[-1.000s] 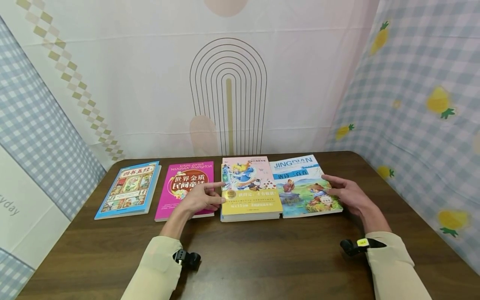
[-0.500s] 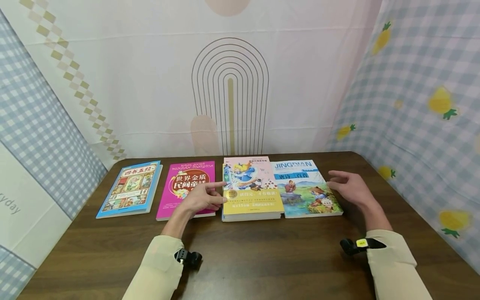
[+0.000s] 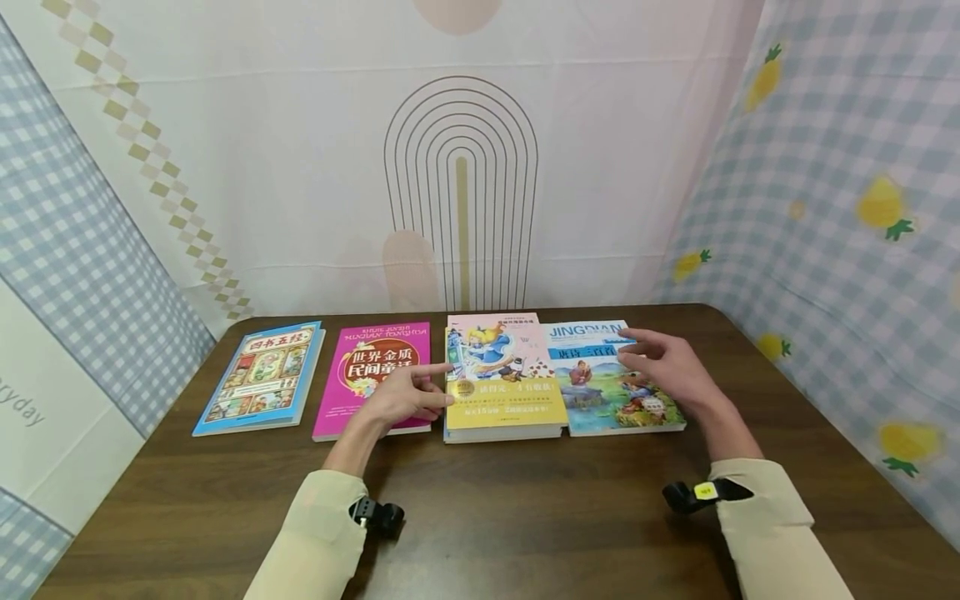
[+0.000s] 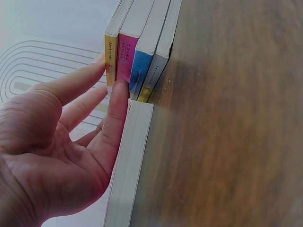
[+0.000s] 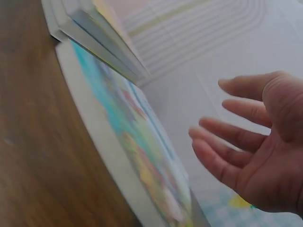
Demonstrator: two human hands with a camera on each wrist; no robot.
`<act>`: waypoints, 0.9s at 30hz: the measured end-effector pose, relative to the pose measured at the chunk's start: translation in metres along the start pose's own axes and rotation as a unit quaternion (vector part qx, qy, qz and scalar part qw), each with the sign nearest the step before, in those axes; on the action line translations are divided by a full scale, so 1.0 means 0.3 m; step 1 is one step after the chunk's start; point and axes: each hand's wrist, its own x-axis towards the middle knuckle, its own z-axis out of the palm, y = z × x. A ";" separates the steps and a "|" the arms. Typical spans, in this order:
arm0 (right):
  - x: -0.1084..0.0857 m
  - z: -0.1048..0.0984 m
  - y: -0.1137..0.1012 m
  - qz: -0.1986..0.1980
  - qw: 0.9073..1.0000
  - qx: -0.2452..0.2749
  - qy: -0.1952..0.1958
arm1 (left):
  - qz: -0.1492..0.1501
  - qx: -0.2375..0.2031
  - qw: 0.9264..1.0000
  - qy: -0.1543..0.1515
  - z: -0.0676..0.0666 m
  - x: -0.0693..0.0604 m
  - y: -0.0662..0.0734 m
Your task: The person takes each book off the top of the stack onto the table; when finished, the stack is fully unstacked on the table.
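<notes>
In the head view, my left hand [image 3: 397,398] lies over the right part of a magenta book [image 3: 369,346]. Its extended index finger and thumb touch the left side of a stack of books [image 3: 506,400] topped by a yellow-and-pink storybook. The left wrist view shows yellow, pink, blue and pale spines [image 4: 125,54] in that stack, with my left fingertips against them. My right hand [image 3: 675,367] hovers over the right part of a blue-and-green picture book [image 3: 588,387], fingers spread and holding nothing. In the right wrist view, my right hand [image 5: 255,142] is apart from the picture book [image 5: 132,137].
A blue-bordered book [image 3: 258,379] lies farther left on the brown wooden table [image 3: 480,517]. The picture book lies against the stack's right side. A white patterned cloth [image 3: 300,167] hangs behind the table, and a checked cloth [image 3: 840,250] hangs at the right.
My right hand lets go of the picture book's right edge, lifts and moves left over it. The picture book now lies straighter beside the stack. My left hand stays put.
</notes>
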 end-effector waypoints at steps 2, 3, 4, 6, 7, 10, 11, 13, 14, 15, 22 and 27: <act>0.009 0.027 -0.010 0.002 1.000 0.018 -0.022 | 0.000 -0.001 1.000 -0.001 -0.001 0.001 -0.001; 0.012 0.041 -0.014 0.006 0.999 0.026 -0.034 | -0.001 -0.001 1.000 -0.001 -0.002 0.002 -0.002; 0.016 0.054 -0.016 0.009 0.999 0.028 -0.044 | -0.002 -0.001 1.000 -0.002 -0.003 0.002 -0.003; 0.022 0.082 -0.021 0.013 0.997 0.035 -0.069 | -0.003 -0.001 1.000 -0.002 -0.003 0.002 -0.003; 0.024 0.095 -0.023 0.015 0.996 0.041 -0.081 | -0.004 -0.001 1.000 -0.002 -0.003 0.002 -0.002; 0.031 0.133 -0.023 0.018 0.992 0.059 -0.113 | -0.008 -0.004 1.000 -0.001 -0.002 0.002 0.001; 0.033 0.146 -0.022 0.018 0.990 0.064 -0.122 | -0.009 -0.003 1.000 -0.001 -0.002 0.001 0.002; 0.037 0.168 -0.020 0.017 0.988 0.070 -0.136 | -0.011 -0.007 1.000 -0.001 -0.002 0.001 0.003; 0.039 0.177 -0.020 0.017 0.987 0.072 -0.142 | -0.011 -0.007 1.000 -0.001 -0.002 0.001 0.004; 0.040 0.186 -0.019 0.017 0.986 0.074 -0.147 | -0.011 -0.007 1.000 -0.001 -0.002 0.000 0.005; 0.041 0.236 -0.015 0.013 0.984 0.080 -0.159 | -0.005 -0.010 1.000 -0.005 0.000 0.000 0.002; 0.041 0.263 -0.010 0.009 0.986 0.086 -0.141 | -0.003 -0.014 1.000 -0.005 0.001 0.002 -0.003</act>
